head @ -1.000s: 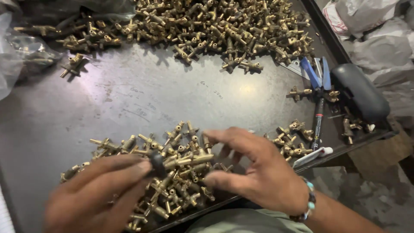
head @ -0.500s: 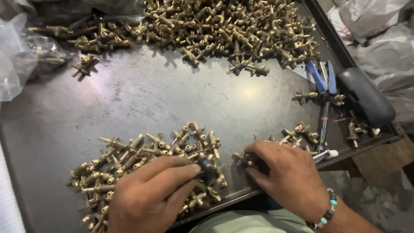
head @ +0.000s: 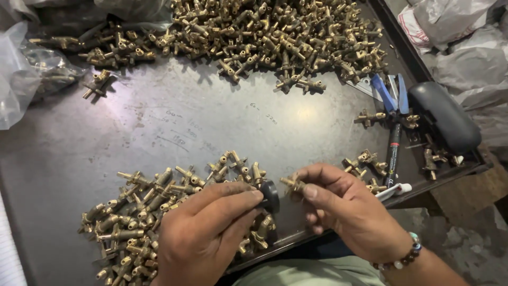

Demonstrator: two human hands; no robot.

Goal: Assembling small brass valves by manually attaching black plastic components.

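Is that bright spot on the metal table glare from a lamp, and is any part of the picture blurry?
In the head view, a soft bright patch of glare sits on the dark metal table, probably light from overhead; the far heap of brass fittings gleams and casts short shadows; the left hand and right hand look slightly soft, the black knob between them too; the plastic bags at the edges look washed out.
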